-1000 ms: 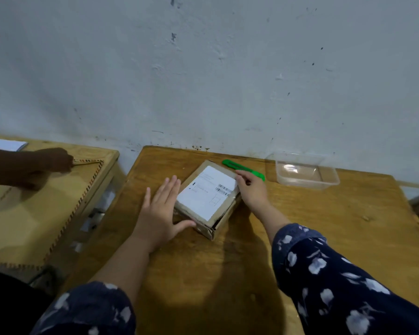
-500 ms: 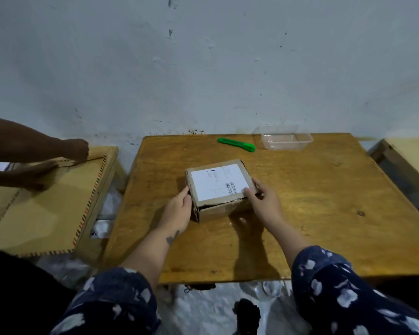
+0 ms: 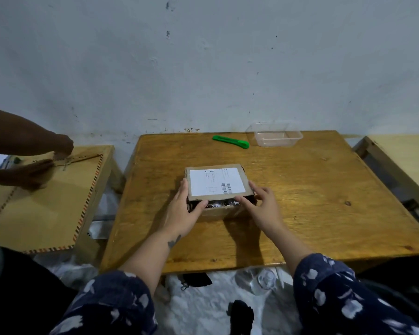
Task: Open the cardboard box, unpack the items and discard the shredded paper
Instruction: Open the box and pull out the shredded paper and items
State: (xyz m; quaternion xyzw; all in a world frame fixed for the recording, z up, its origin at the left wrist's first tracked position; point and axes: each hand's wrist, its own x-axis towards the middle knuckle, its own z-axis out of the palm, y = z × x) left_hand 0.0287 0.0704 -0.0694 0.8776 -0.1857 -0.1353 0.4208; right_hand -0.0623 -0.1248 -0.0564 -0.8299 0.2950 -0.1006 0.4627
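Taking the cardboard box (image 3: 217,187) as the landmark, it is lying near the middle of the wooden table (image 3: 312,201), with its white shipping label (image 3: 215,181) facing up. Far to the left of the box, at a separate low table (image 3: 58,201), another person's two hands (image 3: 46,163) are working on something that I cannot make out. Just at the left side of the box, the left hand (image 3: 183,211) is gripping the near left corner, with the thumb pushing under the front edge of the lid. This edge is lifting a little, and shredded paper (image 3: 219,203) is showing in the gap below it. At the right side of the box, the right hand (image 3: 260,205) is holding the near right corner in the same way, fingers curling under the lid. Behind the box, close to the wall, a green utility knife (image 3: 230,141) is lying untouched, and to the right of it a clear plastic container (image 3: 275,135) is standing empty. In my judgement the task is only beginning: the lid is starting to open, while no item is out yet and all the paper is waiting inside.
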